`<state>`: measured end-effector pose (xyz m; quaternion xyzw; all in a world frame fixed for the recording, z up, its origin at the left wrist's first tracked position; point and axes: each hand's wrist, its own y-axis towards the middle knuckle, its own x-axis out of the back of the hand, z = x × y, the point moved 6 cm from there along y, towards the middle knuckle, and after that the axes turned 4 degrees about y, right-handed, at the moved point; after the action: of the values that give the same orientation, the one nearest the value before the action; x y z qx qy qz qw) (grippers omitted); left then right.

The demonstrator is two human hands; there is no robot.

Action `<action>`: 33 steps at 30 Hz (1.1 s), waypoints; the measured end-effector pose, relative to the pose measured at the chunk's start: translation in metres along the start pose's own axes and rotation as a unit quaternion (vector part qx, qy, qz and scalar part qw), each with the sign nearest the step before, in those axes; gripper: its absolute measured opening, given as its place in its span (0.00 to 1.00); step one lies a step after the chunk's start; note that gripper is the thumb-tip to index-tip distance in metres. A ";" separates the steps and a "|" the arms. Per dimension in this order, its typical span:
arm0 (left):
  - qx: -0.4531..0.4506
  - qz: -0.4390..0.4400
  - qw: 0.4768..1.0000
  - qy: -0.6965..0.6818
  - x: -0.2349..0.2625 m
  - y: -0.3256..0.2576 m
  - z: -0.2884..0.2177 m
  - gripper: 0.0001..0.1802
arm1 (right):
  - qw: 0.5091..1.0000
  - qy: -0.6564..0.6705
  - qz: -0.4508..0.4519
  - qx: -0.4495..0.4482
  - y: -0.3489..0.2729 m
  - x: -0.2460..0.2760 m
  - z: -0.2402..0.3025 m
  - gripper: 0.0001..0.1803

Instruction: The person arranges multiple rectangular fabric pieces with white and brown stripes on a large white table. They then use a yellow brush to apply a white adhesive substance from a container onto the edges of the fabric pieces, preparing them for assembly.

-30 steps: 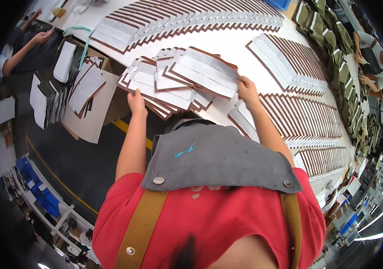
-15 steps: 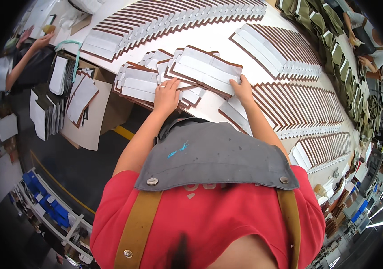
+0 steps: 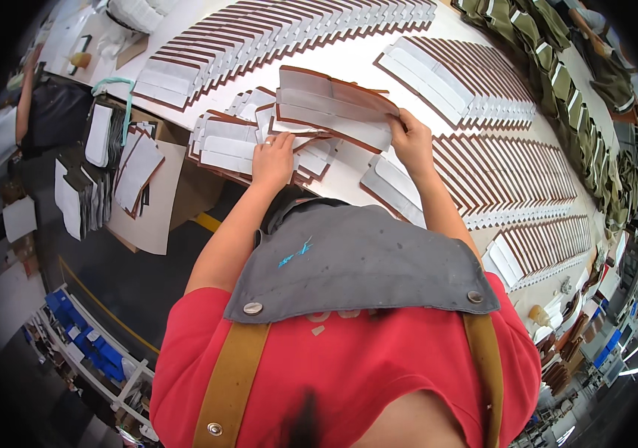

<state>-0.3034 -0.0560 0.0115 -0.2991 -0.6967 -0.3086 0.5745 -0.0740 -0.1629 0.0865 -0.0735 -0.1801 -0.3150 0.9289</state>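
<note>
My right hand (image 3: 412,142) pinches the right end of a white-faced panel with brown edges (image 3: 334,108), perhaps leather with a pale backing. The panel is lifted and bowed above a loose pile of similar panels (image 3: 229,142) at the table's near edge. My left hand (image 3: 273,160) lies on that pile, fingers stretched over the pieces just below the lifted panel's left end. Its thumb is hard to make out. Just below my right hand, another pale panel (image 3: 390,187) lies at the table edge.
Long overlapping rows of brown-edged panels (image 3: 282,45) cover the white table (image 3: 349,56), with more rows (image 3: 513,175) to the right. Olive pieces (image 3: 558,82) line the far right side. Left of the table hang dark and white pieces (image 3: 84,187). Other people are at both sides.
My right hand has raised the panel's right end and bent it upward, shifting it slightly left. My left hand has moved slightly left, still on the pile.
</note>
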 end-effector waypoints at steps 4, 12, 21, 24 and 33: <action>-0.002 -0.014 1.000 0.002 0.000 0.001 0.000 0.16 | 0.999 0.001 0.006 -0.040 -0.004 0.001 -0.002 0.07; -0.001 0.074 0.996 0.042 0.007 0.022 -0.011 0.16 | 0.993 0.047 -0.006 -0.105 0.005 -0.020 -0.045 0.13; 0.007 0.006 0.996 -0.086 -0.019 0.018 -0.007 0.17 | 0.898 0.365 0.052 -0.238 -0.010 -0.033 -0.083 0.14; 0.049 0.062 0.990 -0.114 -0.016 0.025 -0.004 0.22 | 0.870 0.404 0.073 -0.272 -0.020 -0.030 -0.087 0.11; -0.156 0.183 0.964 0.114 -0.034 0.046 -0.006 0.25 | 0.908 0.078 0.411 -0.017 -0.045 -0.048 -0.010 0.17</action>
<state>-0.2593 -0.0338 -0.0173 -0.4702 -0.5035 -0.3353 0.6426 -0.1340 -0.1738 0.0595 -0.1317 -0.0554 0.0874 0.9859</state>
